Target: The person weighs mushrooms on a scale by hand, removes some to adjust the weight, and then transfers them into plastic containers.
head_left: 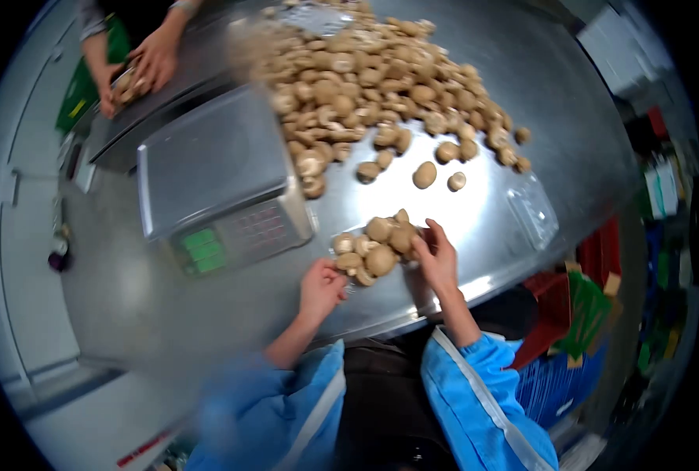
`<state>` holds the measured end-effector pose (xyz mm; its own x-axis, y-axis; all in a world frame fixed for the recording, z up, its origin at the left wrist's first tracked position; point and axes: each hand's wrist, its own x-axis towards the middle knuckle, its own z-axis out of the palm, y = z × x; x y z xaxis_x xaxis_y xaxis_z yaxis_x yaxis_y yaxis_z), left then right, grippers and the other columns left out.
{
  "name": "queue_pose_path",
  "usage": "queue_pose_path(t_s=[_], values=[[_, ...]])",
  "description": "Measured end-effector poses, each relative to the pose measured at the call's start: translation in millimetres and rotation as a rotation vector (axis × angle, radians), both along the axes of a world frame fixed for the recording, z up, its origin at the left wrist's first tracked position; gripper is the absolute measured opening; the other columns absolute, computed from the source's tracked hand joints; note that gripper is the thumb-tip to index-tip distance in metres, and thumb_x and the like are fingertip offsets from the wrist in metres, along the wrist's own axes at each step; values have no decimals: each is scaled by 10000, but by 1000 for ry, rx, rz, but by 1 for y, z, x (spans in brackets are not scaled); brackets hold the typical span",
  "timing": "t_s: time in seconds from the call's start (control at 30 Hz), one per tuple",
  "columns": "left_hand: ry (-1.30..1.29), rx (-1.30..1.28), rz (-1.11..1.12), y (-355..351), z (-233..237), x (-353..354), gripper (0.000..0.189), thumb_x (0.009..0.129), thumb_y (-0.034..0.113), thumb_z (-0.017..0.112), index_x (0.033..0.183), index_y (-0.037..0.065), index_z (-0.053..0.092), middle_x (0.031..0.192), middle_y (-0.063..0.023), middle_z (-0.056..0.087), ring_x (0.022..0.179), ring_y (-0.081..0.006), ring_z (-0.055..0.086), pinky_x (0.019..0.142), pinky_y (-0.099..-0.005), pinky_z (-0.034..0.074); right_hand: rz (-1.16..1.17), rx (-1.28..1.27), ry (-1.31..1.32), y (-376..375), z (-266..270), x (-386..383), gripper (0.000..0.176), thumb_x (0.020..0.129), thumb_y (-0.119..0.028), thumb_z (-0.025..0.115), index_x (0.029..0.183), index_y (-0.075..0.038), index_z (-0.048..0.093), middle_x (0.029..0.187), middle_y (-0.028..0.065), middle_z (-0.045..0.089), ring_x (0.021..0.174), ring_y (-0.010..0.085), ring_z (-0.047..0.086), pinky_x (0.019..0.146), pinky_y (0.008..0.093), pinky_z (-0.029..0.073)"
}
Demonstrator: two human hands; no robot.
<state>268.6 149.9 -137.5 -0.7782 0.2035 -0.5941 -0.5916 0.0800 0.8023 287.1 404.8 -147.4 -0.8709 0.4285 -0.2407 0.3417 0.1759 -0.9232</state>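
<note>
A clear plastic tray (pixel 355 290) filled with brown mushrooms (pixel 380 260) sits near the front edge of the metal table, between my hands. My left hand (pixel 323 286) is closed at the tray's left end, its fingertips against the edge. At the right end, my right hand (pixel 437 253) has its thumb and fingers around the tray's side, close to the mushrooms there. The mushrooms cover most of the tray, so its rim barely shows.
Beyond the tray lies a large heap of mushrooms (pixel 381 78) on the metal table (pixel 553 86). A weighing scale (pixel 216 165) with a green display stands at the left. An empty clear tray (pixel 533 210) lies right. A co-worker's hands (pixel 155 59) hold mushrooms at upper left.
</note>
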Motion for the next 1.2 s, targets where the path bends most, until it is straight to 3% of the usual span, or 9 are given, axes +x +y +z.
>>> queue_pose_path(t_s=[0.17,0.37,0.6,0.8,0.93,1.03,1.07,1.17,1.2], values=[[93,98,82,-21,41,-14,222,854,-33,631,1044,30,535,736,-27,550,531,-100,552,447,-245,442,34,63,55,-24,62,-20,528,900,-279,697,1321,-3,540,1065,122,641,917,170,627,798,310,519],[213,-28,197,-92,98,-69,224,857,-1,624,1066,34,553,716,-22,571,510,-93,564,416,-219,418,270,10,195,-84,114,-97,545,898,-277,704,1339,-22,508,1116,142,628,932,185,630,787,321,519],[350,-205,296,-180,99,-142,158,869,-20,596,1023,16,588,662,-11,580,415,-81,506,341,-220,348,423,107,183,-172,110,-175,545,916,-361,638,1298,11,525,1053,208,660,891,313,674,788,399,534],[364,-349,278,-220,86,-178,172,900,-12,591,1072,-3,588,688,-7,572,411,-81,495,346,-233,350,567,239,191,-203,113,-204,505,930,-294,613,1321,9,512,1047,226,658,918,370,667,875,447,500],[374,-522,311,-225,80,-185,252,922,1,580,1173,-18,589,791,-44,611,424,-79,485,379,-228,380,600,36,133,-189,119,-193,507,926,-256,637,1337,9,502,1045,226,657,897,320,680,803,394,539],[588,-647,407,-231,65,-177,269,934,20,592,1201,-9,589,896,-59,626,471,-64,495,413,-210,394,488,10,425,-151,99,-166,343,920,-66,645,1250,7,585,1043,157,690,933,220,690,808,325,551],[612,-554,468,-233,65,-172,263,939,27,595,1200,-5,590,925,-59,625,487,-59,499,424,-203,397,431,156,458,-130,94,-154,270,925,-33,635,1191,10,623,1004,109,696,907,172,681,778,297,555],[659,-306,651,-226,79,-153,241,957,45,602,1195,7,591,1031,-68,633,545,-43,518,460,-171,399,118,14,137,-38,52,-111,97,946,-69,635,1000,-15,695,826,36,683,756,97,656,589,240,538],[682,-313,668,-228,82,-146,243,958,48,604,1197,8,591,1029,-70,638,550,-41,520,468,-180,408,9,95,47,-10,57,-99,116,948,-134,652,906,-34,692,758,30,670,681,81,629,520,225,494]])
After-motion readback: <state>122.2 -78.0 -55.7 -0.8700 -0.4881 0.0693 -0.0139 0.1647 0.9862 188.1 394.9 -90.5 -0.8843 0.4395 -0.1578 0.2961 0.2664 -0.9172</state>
